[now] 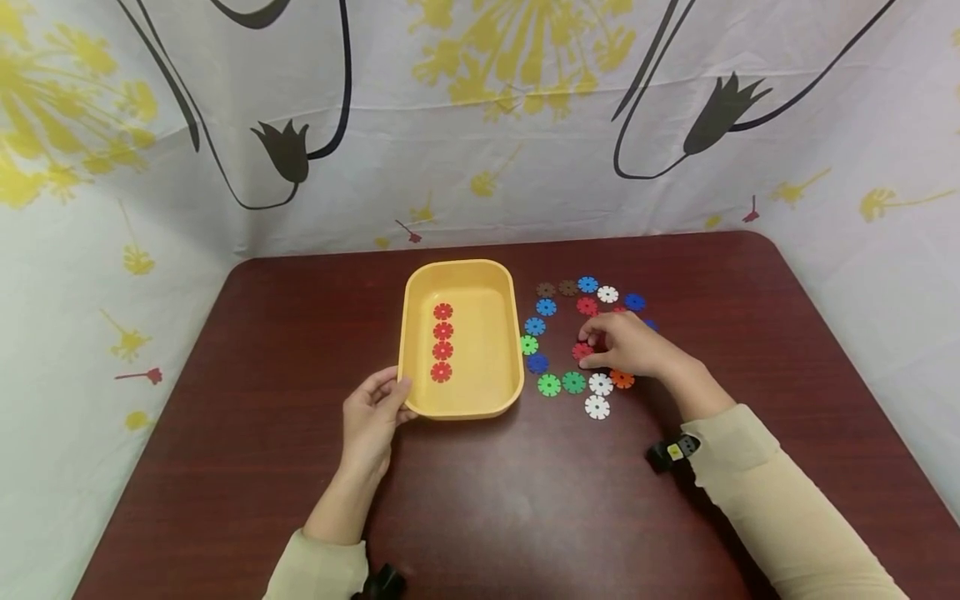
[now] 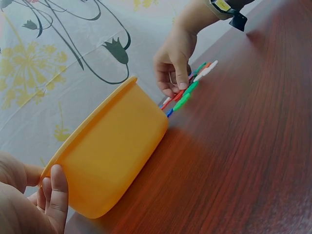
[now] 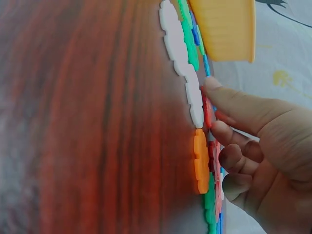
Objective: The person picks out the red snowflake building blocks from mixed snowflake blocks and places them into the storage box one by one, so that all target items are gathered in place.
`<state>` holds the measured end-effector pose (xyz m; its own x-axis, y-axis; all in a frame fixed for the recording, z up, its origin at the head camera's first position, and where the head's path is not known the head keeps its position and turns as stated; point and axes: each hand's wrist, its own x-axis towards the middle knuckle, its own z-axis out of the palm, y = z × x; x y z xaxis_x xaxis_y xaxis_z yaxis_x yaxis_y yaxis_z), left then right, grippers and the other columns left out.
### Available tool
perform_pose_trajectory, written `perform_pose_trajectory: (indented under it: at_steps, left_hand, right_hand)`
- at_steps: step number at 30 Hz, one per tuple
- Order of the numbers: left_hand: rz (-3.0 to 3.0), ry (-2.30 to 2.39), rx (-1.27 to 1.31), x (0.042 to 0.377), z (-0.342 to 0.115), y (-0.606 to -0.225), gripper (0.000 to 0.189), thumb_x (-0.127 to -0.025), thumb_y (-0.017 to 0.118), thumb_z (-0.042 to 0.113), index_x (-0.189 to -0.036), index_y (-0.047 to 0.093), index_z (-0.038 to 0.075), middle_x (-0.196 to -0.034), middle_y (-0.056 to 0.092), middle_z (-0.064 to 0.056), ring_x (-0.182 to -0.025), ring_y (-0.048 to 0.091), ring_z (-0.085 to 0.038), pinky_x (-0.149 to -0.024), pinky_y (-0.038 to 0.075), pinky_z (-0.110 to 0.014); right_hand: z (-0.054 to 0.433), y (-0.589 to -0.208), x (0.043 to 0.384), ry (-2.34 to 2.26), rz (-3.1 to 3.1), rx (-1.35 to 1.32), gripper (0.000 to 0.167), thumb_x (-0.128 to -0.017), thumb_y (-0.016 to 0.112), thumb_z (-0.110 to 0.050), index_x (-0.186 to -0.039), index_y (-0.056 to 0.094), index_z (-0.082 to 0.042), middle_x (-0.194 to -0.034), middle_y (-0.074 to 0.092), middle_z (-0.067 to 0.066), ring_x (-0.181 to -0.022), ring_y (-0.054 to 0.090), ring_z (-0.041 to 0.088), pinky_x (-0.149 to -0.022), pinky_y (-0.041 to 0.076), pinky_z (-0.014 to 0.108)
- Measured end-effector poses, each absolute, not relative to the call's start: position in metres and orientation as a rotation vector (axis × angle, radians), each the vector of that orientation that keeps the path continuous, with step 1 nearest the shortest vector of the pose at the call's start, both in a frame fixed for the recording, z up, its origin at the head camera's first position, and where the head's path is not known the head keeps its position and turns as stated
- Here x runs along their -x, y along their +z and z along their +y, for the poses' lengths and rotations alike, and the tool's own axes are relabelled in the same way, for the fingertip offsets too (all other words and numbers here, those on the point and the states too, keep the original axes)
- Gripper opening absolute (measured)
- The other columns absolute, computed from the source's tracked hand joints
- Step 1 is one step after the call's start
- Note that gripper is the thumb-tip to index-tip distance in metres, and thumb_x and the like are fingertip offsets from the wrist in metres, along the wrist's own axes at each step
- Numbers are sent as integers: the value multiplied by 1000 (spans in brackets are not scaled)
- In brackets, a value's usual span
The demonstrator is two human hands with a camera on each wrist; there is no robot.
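Note:
My left hand point(image 1: 371, 414) grips the near left corner of a yellow plastic tray point(image 1: 461, 412), thumb over the rim and fingers outside. Inside the tray, several red notched discs point(image 1: 442, 331) lie in a straight column toward its left side. To the right of the tray, my right hand point(image 1: 632, 343) has its thumb and a fingertip at opposite edges of a red notched disc point(image 1: 582, 351), pinching it close over the table. In the right wrist view that red disc point(image 3: 207, 108) shows between thumb and index finger. More red discs point(image 1: 587, 306) lie just beyond this hand.
Notched discs in blue point(image 1: 546, 307), green point(image 1: 573, 382), white point(image 1: 597, 407), orange point(image 1: 622, 379) and brown point(image 1: 567, 287) lie around the right hand, some near the tray's right wall. The dark red-brown table point(image 1: 300, 333) meets a patterned cloth point(image 1: 465, 192) at the back.

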<state>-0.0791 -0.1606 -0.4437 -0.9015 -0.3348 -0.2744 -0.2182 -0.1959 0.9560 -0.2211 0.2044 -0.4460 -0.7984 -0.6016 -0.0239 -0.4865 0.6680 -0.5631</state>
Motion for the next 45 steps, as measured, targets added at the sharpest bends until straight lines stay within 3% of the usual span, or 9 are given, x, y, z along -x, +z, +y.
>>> perform_pose_trajectory:
  at_steps: [8, 12, 22, 29, 34, 45]
  left_hand:
    - [-1941, -2279, -667, 81, -161, -443, 29, -97, 68, 6, -124, 63, -3, -90, 57, -6, -66, 61, -13, -60, 58, -22]
    - [-1931, -2282, -668, 82, -160, -444, 29, -98, 68, 6, -124, 63, -4, -90, 57, -6, -65, 61, -12, -59, 58, -22]
    - [-1941, -2284, -667, 83, -160, -442, 29, -98, 68, 6, -124, 63, -4, -91, 58, -8, -65, 61, -12, -60, 58, -22]
    - [-1977, -2279, -687, 79, -161, -444, 30, -98, 67, 8, -125, 62, -3, -93, 57, -8, -68, 62, -14, -61, 59, -23]
    - [-1978, -2276, -680, 76, -160, -446, 29, -98, 67, 8, -125, 62, -3, -93, 58, -8, -67, 62, -14, -61, 59, -23]
    - [-1966, -2272, -665, 77, -162, -444, 30, -98, 67, 7, -126, 62, -4, -93, 59, -8, -67, 63, -15, -60, 58, -23]
  right_hand:
    - [201, -438, 224, -769, 2640, 864, 26, -82, 86, -15, -97, 67, -4, -83, 59, 4, -73, 49, 19, -63, 44, 32]
    - [198, -436, 223, -768, 2625, 834, 29, -83, 85, -13, -97, 60, -6, -84, 58, 4, -72, 49, 19, -64, 43, 34]
    - [193, -438, 220, -754, 2652, 826, 39, -89, 80, -16, -120, 61, -1, -85, 64, 1, -59, 52, 12, -63, 52, 31]
    - [193, -443, 218, -781, 2694, 858, 33, -86, 83, -20, -109, 67, -3, -76, 61, -5, -63, 55, 11, -63, 54, 30]
    - [190, -442, 218, -886, 2750, 869, 31, -86, 84, -23, -105, 67, -5, -74, 60, -5, -58, 52, 12, -61, 52, 30]
    - [177, -432, 220, -1149, 2801, 931, 32, -86, 84, -23, -109, 70, -6, -76, 61, -3, -61, 55, 13, -54, 49, 26]
